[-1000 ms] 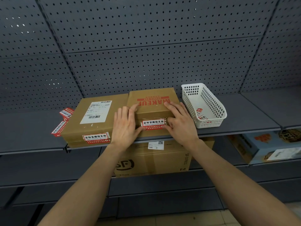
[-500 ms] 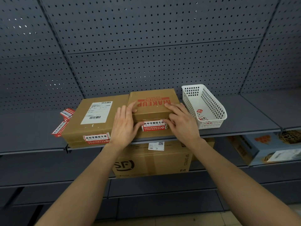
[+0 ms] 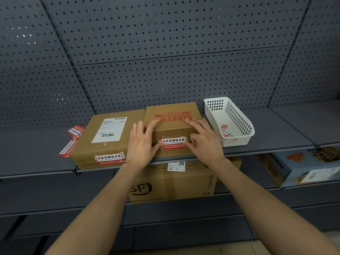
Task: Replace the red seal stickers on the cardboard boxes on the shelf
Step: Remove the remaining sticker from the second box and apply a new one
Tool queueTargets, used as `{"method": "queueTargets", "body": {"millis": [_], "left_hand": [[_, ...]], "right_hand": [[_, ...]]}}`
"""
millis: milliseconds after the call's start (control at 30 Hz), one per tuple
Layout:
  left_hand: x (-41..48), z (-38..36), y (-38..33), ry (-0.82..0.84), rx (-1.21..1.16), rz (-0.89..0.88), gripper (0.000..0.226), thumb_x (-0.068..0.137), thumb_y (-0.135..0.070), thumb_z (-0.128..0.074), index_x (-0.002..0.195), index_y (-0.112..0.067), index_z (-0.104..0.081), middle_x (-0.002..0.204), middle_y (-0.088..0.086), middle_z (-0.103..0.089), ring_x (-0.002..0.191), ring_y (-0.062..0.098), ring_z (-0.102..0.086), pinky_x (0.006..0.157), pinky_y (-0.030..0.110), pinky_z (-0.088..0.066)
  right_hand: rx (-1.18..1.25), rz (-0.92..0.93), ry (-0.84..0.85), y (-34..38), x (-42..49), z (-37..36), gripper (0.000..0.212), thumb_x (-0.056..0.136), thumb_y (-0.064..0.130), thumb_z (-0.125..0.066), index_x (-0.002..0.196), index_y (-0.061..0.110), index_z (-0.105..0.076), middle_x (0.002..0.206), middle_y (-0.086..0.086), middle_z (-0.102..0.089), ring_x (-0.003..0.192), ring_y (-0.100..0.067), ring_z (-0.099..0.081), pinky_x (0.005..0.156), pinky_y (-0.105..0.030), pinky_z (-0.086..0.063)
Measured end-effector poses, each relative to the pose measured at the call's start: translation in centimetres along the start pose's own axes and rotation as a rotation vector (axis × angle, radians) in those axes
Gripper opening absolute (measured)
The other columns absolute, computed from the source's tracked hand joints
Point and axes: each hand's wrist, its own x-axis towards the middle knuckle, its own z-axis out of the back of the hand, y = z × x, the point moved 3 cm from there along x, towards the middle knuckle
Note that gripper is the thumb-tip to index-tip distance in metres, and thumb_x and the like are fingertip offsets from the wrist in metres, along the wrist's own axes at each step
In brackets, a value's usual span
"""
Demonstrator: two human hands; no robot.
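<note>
Pressing seal sticker [image 3: 173,143] | left hand [image 3: 141,144], right hand [image 3: 204,142] grips spread | on makeup box [image 3: 171,124]

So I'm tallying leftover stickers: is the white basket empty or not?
Not empty. The white basket on the shelf holds a few red and white stickers at its near end; the rest of it looks bare.

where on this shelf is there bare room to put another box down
Bare shelf runs right of the white basket, and more lies left of the loose stickers. The middle is crowded: flat box, makeup box and basket sit nearly side by side.
</note>
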Motion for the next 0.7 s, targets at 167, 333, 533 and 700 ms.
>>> {"method": "queueTargets", "body": {"millis": [167, 333, 533, 700], "left_hand": [[-0.5, 0.0, -0.3, -0.014, 0.044, -0.002, 0.107, 0.073, -0.064, -0.09, 0.157, -0.024, -0.036, 0.115, 0.005, -0.045, 0.102, 0.023, -0.043, 0.092, 0.041, -0.048], [-0.7, -0.6, -1.8, -0.036, 0.167, 0.059, 0.118, 0.062, -0.077, -0.088, 0.153, -0.02, -0.04, 0.118, 0.007, -0.046, 0.106, 0.027, -0.045, 0.096, 0.044, -0.046], [-1.2, -1.5, -2.5, -0.052, 0.2, 0.081, 0.107, 0.067, -0.074, -0.084, 0.148, -0.017, -0.046, 0.127, 0.01, -0.049, 0.113, 0.03, -0.048, 0.101, 0.049, -0.045], [-1.4, -1.5, -3.3, -0.052, 0.218, 0.116, 0.105, 0.069, -0.075, -0.08, 0.149, -0.015, -0.047, 0.134, 0.012, -0.049, 0.118, 0.032, -0.049, 0.103, 0.052, -0.045]], "right_hand": [[-0.021, -0.005, 0.029, 0.1, -0.2, -0.2, 0.04, 0.077, 0.039, -0.093, 0.06, 0.015, -0.066, 0.16, -0.002, -0.053, 0.152, -0.025, -0.043, 0.125, -0.056, -0.035], [-0.161, -0.071, 0.08, 1.0, -0.6, -1.8, 0.043, 0.072, 0.053, -0.091, 0.088, 0.015, -0.083, 0.164, -0.006, -0.044, 0.156, -0.031, -0.033, 0.128, -0.059, -0.024], [-0.212, -0.109, 0.064, 1.2, -0.6, -2.3, 0.046, 0.076, 0.057, -0.088, 0.093, 0.014, -0.084, 0.165, -0.007, -0.043, 0.157, -0.032, -0.03, 0.127, -0.06, -0.022], [-0.2, -0.147, 0.053, 1.9, -0.5, -2.9, 0.047, 0.08, 0.058, -0.084, 0.093, 0.013, -0.083, 0.166, -0.009, -0.041, 0.157, -0.034, -0.03, 0.126, -0.063, -0.022]]}}
